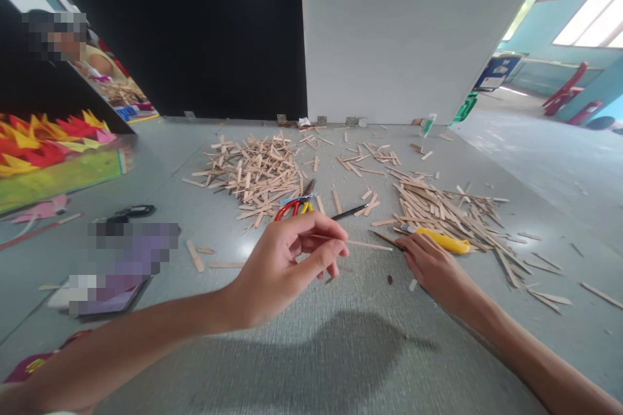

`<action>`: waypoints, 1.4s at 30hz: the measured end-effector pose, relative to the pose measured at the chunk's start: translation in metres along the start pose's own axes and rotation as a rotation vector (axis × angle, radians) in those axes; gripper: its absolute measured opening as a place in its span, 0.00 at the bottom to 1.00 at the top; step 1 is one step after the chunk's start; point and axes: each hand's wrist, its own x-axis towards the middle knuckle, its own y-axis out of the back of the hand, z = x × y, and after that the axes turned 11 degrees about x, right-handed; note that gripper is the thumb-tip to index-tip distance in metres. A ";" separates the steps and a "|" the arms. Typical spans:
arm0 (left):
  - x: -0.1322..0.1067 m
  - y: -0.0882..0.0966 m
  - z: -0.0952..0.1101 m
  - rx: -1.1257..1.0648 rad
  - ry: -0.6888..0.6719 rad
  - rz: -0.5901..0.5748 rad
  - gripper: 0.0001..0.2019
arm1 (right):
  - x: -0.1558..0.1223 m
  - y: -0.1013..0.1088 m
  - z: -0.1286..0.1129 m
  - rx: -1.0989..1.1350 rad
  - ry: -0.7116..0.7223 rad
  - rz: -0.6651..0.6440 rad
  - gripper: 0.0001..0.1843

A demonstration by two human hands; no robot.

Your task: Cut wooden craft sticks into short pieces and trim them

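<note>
My left hand (pixel 296 256) is raised over the table with thumb and fingers pinched round a thin wooden stick (pixel 372 246), whose free end points right. Low on the surface, my right hand (pixel 433 266) has its fingers closed over a thin dark pointed stick (pixel 384 237); its exact kind is unclear. Just beyond the right fingers lies a yellow-handled tool (pixel 445 241), close to a pile of flat wooden sticks (pixel 438 204). Behind my left hand are pliers (pixel 308 190) with red and yellow handles, partly hidden, and a black pen-like tool (pixel 350 212).
A large heap of short wooden pieces (pixel 253 168) lies at centre left, before an upright black and grey board (pixel 418 32). A phone-like device (pixel 117 298) and a tray of coloured paper shapes (pixel 97 165) are left. Another person (pixel 100 65) sits behind the board.
</note>
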 end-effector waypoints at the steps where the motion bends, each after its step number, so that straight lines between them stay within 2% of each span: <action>1: 0.000 0.000 0.000 0.029 -0.015 0.005 0.03 | 0.000 0.000 0.000 -0.004 0.008 0.001 0.18; 5: -0.002 0.000 0.002 0.072 -0.019 0.019 0.01 | 0.000 0.000 -0.001 -0.018 0.012 0.004 0.17; 16: 0.000 -0.001 -0.002 0.068 -0.006 0.030 0.08 | 0.001 0.001 -0.002 -0.001 -0.011 -0.014 0.18; 22: 0.005 0.001 -0.003 0.075 0.007 -0.001 0.03 | 0.001 0.001 -0.003 -0.025 -0.002 -0.008 0.18; 27: 0.019 0.006 -0.015 0.137 0.046 -0.084 0.08 | 0.001 0.000 -0.001 -0.032 0.014 0.001 0.17; 30: 0.025 0.004 -0.034 0.241 0.140 -0.237 0.08 | 0.001 0.001 0.000 -0.030 0.011 -0.013 0.18; 31: 0.027 0.002 -0.041 0.328 0.127 -0.292 0.08 | 0.001 0.001 0.000 -0.031 0.008 -0.016 0.18; 33: 0.027 -0.004 -0.055 0.634 0.033 -0.384 0.09 | 0.002 0.002 0.000 -0.029 -0.002 -0.029 0.18; 36: 0.026 -0.014 -0.066 0.841 -0.009 -0.399 0.03 | 0.002 0.004 0.000 -0.021 -0.020 -0.056 0.17; 39: 0.017 -0.021 -0.060 0.969 -0.021 -0.375 0.04 | 0.002 0.006 -0.001 -0.018 -0.029 -0.060 0.18; 40: 0.010 -0.023 -0.055 1.004 -0.031 -0.380 0.03 | 0.002 0.006 -0.001 -0.018 -0.029 -0.058 0.18; 42: -0.012 -0.030 -0.043 1.031 -0.076 -0.445 0.08 | 0.002 0.006 -0.002 -0.017 -0.030 -0.054 0.18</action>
